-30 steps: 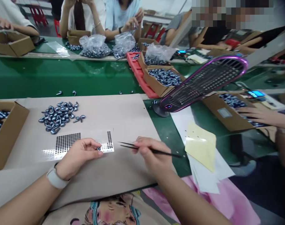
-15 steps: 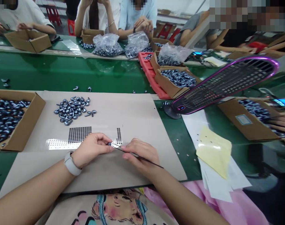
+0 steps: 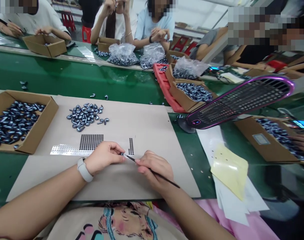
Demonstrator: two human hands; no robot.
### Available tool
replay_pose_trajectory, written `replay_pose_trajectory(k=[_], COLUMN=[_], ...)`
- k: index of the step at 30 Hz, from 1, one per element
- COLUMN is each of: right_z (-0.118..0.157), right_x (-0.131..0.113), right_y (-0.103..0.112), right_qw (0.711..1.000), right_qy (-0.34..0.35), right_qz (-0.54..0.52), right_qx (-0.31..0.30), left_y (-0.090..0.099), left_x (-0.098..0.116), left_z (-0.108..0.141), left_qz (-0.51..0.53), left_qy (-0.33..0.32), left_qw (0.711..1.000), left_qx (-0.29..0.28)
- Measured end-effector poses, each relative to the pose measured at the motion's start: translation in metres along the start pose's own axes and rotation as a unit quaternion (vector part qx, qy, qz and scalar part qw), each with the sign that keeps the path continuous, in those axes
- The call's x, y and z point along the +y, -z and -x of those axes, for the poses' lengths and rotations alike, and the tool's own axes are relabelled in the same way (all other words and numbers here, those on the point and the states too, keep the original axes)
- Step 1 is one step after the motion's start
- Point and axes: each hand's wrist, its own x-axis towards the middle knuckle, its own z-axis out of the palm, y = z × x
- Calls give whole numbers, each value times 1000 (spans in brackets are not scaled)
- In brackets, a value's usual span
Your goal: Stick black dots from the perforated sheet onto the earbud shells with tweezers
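The small dark piece (image 3: 122, 154) was over the brown mat (image 3: 152, 123), pinched in the left hand's (image 3: 104, 157) nearly closed fingers. The right hand (image 3: 157, 166), closed around black tweezers (image 3: 167, 180), had their tips right by it.

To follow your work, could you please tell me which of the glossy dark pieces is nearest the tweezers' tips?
The piece pinched in the left hand, right by the tips of the tweezers; the pile lies loose, farther off on the mat.
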Motion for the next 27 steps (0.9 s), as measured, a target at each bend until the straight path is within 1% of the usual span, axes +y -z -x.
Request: replay_pose_trajectory(k=[5,9,16,21,27], right_z=[-2,-3,-2,-3,-3], right_x=[-3,-1,1,2,8], right_y=[4,1,-3,-4,-3], right_qw=[999,999,999,1000,999], right_qy=[30,36,33,14,15], right_qz=[28,37,38,19,15], right_qx=[-12,-10,-11,12,31], left_y=[0,0,-2,-1,2], left_x=[-2,-3,-1,-4,-9], left_z=[-2,-2,-3,-4,-5], left_qz=[6,-1,12,11,38], left_qy=[2,-4,5,-6,-1], left_qw=[1000,1000,1000,1000,999], left_qx=[-2,-2,1,-9,-9])
